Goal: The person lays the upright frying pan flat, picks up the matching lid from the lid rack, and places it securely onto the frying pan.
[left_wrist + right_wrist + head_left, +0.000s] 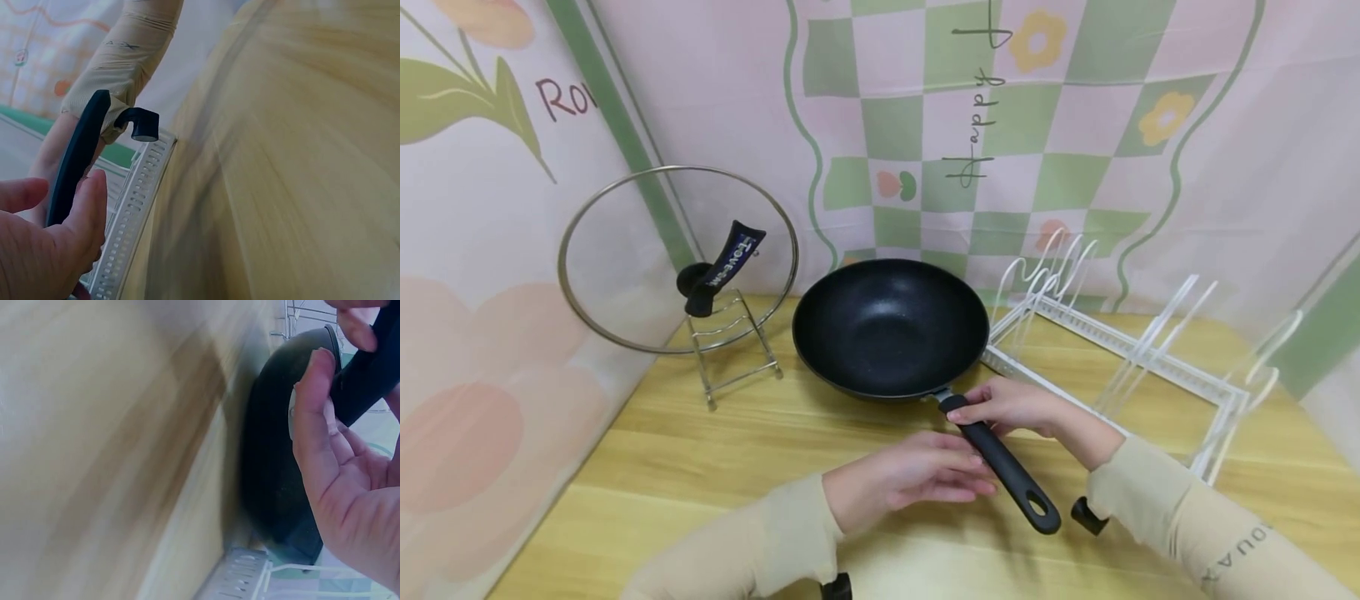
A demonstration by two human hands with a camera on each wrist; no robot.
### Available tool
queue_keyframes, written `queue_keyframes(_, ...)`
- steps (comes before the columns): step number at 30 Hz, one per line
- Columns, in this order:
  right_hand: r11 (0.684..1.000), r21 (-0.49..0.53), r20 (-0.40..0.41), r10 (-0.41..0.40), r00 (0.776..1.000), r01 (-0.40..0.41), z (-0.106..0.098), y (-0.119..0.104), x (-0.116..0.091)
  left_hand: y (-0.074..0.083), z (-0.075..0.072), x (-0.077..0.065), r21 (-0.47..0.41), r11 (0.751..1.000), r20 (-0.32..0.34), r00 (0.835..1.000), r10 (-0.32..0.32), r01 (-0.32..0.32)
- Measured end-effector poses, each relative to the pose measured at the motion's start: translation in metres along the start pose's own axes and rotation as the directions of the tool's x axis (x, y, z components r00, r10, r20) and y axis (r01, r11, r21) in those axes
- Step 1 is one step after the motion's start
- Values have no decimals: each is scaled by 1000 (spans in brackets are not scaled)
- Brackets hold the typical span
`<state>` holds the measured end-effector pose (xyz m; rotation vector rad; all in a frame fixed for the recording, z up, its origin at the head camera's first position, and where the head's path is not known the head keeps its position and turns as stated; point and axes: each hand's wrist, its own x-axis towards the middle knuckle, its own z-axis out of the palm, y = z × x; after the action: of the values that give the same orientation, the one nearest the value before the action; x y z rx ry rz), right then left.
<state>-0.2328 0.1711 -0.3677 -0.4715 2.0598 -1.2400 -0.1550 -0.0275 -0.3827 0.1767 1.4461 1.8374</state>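
A black wok point(891, 333) is over the wooden table, its open side facing up and its long black handle point(1011, 475) pointing toward me. My right hand point(1018, 407) grips the handle near the pan end, thumb on top and fingers beneath. Beside the handle's left edge is my left hand point(925, 471), its fingers loosely bent and close to the grip. The left wrist view shows the handle between the spread thumb and fingers of that hand. In the right wrist view the wok's dark outer side point(275, 462) shows beyond the right hand.
At the left, a glass lid point(625, 258) with a black knob-handle point(726, 271) leans upright in a small wire stand point(737, 383). A white rack point(1150, 367) with upright dividers stands right of the wok. Printed cloth point(910, 125) hangs behind the table point(700, 467).
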Motion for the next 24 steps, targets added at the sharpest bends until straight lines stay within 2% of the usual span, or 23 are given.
queue_keyframes(5, 997, -72, 7, -17, 1000, 17, -2, -3, 0, 5, -9, -6, 42, 999, 25, 1000, -11, 10)
queue_keyframes(9, 992, -126, 22, -10, 1000, 13, -5, -9, -1, 12, -24, -13, 95, 995, 55, 998, -17, 12)
queue_keyframes(14, 969, -245, 23, -18, 1000, 23, -8, -17, -3, 21, -46, -21, 154, 987, 80, 996, 38, -50)
queue_keyframes(18, 927, -373, 5, -33, 999, 33, -7, -26, -5, 29, -61, -29, 194, 973, 69, 991, 112, -123)
queue_keyframes(21, 881, -472, -11, -39, 999, 29, -5, -34, -6, 35, -71, -37, 238, 957, 29, 986, 165, -167)
queue_keyframes(24, 829, -559, -22, -37, 999, 19, -3, -42, -7, 41, -84, -45, 291, 931, -3, 973, 229, -218)
